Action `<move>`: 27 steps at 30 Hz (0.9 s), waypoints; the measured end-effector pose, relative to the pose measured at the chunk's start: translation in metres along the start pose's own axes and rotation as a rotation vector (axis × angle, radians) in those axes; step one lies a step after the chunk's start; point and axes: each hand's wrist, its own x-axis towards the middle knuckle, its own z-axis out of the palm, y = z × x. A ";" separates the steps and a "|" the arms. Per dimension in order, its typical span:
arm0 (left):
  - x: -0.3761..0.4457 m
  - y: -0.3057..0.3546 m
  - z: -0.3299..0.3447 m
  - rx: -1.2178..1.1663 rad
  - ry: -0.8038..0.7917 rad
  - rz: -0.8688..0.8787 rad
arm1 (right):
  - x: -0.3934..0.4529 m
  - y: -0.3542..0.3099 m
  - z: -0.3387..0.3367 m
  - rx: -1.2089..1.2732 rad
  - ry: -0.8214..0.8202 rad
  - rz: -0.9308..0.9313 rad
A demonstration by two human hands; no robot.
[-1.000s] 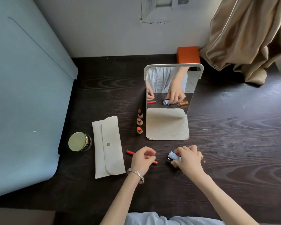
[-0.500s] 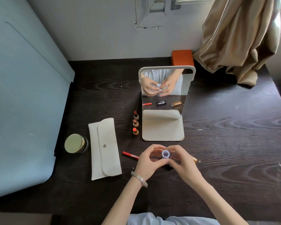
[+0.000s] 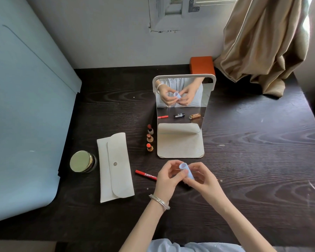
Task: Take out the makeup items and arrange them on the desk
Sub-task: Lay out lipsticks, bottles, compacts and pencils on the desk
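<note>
Holding: both my left hand (image 3: 168, 176) and right hand (image 3: 201, 177) pinch the pale cap (image 3: 186, 170).
Done: three lipsticks (image 3: 149, 137) standing by the mirror (image 3: 182, 99).
Left: cap, red pen (image 3: 145, 174).

A dark wood-grain desk (image 3: 253, 142) is set against a white wall (image 3: 107, 33), in which the lower edge of a window frame (image 3: 180, 8) is seen. A tan curtain (image 3: 265, 42) is draped onto the desk's far right corner, lit by daylight, and a pale blue panel (image 3: 25, 106) is stood along the left.
</note>
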 end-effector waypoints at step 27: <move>-0.006 -0.029 -0.035 0.443 0.054 -0.151 | 0.137 0.040 -0.075 -0.474 0.506 0.045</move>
